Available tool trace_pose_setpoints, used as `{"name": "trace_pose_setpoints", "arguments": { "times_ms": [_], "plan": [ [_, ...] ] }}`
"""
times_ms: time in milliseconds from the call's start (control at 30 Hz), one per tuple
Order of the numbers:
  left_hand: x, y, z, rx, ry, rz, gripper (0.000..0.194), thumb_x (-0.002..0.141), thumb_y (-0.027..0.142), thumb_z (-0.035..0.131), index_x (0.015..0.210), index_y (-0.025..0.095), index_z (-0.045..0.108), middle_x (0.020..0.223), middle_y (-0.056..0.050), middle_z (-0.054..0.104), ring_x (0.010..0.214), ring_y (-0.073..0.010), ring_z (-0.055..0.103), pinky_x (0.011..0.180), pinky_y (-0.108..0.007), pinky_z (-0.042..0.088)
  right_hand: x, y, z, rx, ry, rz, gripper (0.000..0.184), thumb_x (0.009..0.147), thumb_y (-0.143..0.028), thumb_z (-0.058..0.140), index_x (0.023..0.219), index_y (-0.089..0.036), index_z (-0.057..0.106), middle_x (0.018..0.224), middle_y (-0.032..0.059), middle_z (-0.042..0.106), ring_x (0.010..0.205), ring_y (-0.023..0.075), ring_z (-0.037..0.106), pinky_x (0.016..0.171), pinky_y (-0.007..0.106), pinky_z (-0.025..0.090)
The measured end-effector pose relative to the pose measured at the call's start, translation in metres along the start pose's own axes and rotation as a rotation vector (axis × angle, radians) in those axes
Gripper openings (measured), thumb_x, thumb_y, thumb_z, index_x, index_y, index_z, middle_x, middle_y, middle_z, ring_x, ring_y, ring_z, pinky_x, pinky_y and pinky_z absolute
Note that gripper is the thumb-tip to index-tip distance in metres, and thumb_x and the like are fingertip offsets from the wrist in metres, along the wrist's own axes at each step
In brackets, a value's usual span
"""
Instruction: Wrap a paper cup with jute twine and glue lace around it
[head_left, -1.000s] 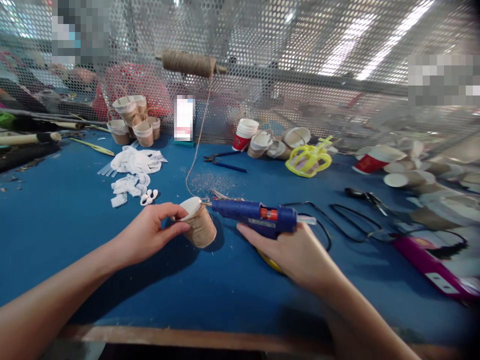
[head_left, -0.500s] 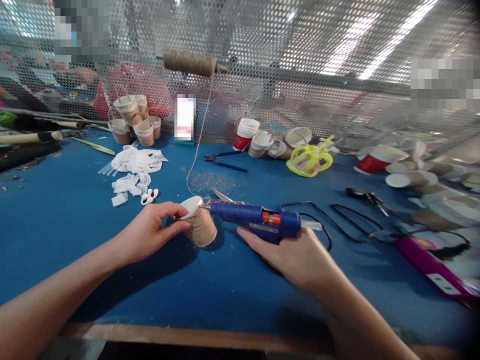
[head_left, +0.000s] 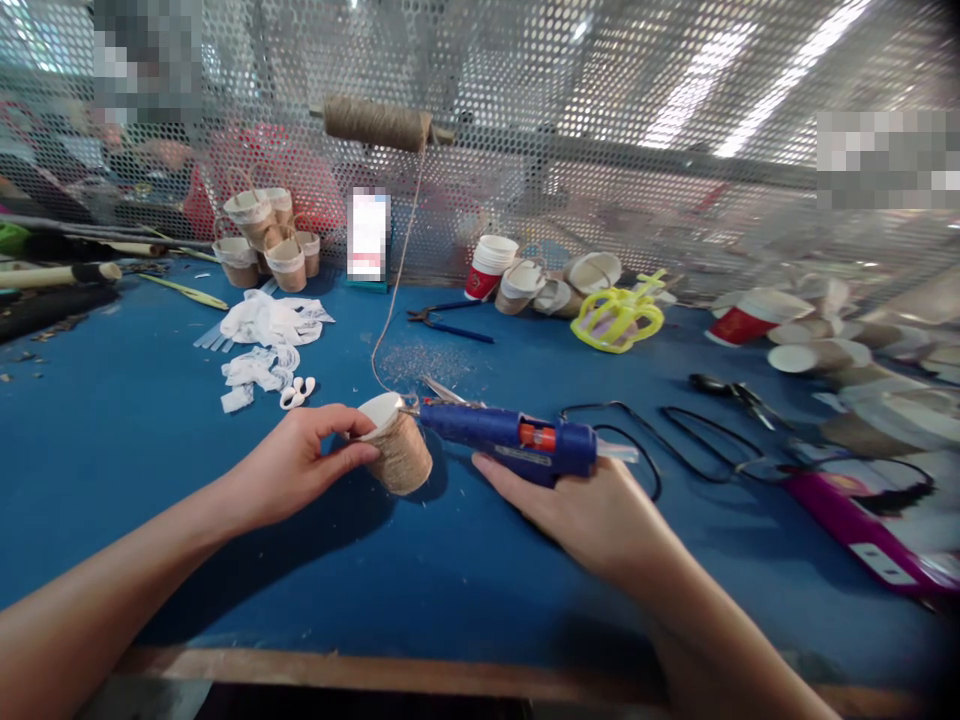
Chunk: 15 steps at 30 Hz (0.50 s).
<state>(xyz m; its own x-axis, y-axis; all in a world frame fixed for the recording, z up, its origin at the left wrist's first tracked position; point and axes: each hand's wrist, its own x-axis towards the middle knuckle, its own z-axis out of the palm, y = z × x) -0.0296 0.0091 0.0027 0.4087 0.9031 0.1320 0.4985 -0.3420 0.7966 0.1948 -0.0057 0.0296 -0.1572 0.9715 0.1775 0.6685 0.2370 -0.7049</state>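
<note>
- Fingers (head_left: 358,418) of the left hand (head_left: 296,465) pinch the rim of a tapered cup (head_left: 403,458), smooth white inside and wound outside with coarse brown twine.
- That cup tilts above the blue table (head_left: 300,600), between both hands; whether its base touches, I cannot tell.
- Right hand (head_left: 600,515) grips a hard blue plastic glue gun (head_left: 484,437), its metal tip at the cup's rim; most of those fingers are hidden.
- Beyond the cup, a thin strand (head_left: 403,250) hangs from a fuzzy cylindrical spool (head_left: 375,122).
- Left of and beyond the cup lies crumpled white lace (head_left: 274,322).
</note>
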Motion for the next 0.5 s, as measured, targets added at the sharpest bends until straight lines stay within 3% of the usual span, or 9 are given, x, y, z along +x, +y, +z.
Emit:
{"name": "trace_pose_setpoints", "arguments": {
  "times_ms": [200, 367, 500],
  "plan": [
    [-0.0001, 0.0012, 0.0001, -0.016, 0.001, -0.021, 0.017, 0.079, 0.028, 0.052, 0.074, 0.015, 0.062, 0.073, -0.001, 0.067, 0.068, -0.0134, 0.059, 0.068, -0.024, 0.046, -0.0007, -0.001, 0.0005, 0.052, 0.002, -0.039, 0.009, 0.072, -0.026, 0.055, 0.064, -0.025, 0.06, 0.056, -0.0036, 0.065, 0.053, 0.0178, 0.063, 0.051, 0.026, 0.053],
    [0.0003, 0.0006, 0.0003, -0.012, 0.006, -0.013, 0.018, 0.079, 0.028, 0.051, 0.074, 0.016, 0.062, 0.073, -0.001, 0.067, 0.067, -0.0131, 0.059, 0.067, -0.024, 0.046, -0.0019, -0.0038, -0.0006, 0.024, 0.021, -0.067, 0.02, 0.069, -0.022, 0.057, 0.05, -0.026, 0.053, 0.044, -0.0055, 0.057, 0.042, 0.015, 0.057, 0.045, 0.024, 0.051],
    [0.0003, -0.0003, 0.0003, 0.009, 0.009, -0.019, 0.018, 0.08, 0.029, 0.051, 0.073, 0.016, 0.061, 0.073, 0.0, 0.067, 0.068, -0.0129, 0.059, 0.068, -0.023, 0.046, -0.0018, -0.0043, -0.0005, 0.005, 0.023, -0.08, 0.016, 0.069, -0.024, 0.057, 0.053, -0.025, 0.055, 0.05, -0.0047, 0.062, 0.047, 0.0165, 0.061, 0.047, 0.025, 0.052]
  ]
}}
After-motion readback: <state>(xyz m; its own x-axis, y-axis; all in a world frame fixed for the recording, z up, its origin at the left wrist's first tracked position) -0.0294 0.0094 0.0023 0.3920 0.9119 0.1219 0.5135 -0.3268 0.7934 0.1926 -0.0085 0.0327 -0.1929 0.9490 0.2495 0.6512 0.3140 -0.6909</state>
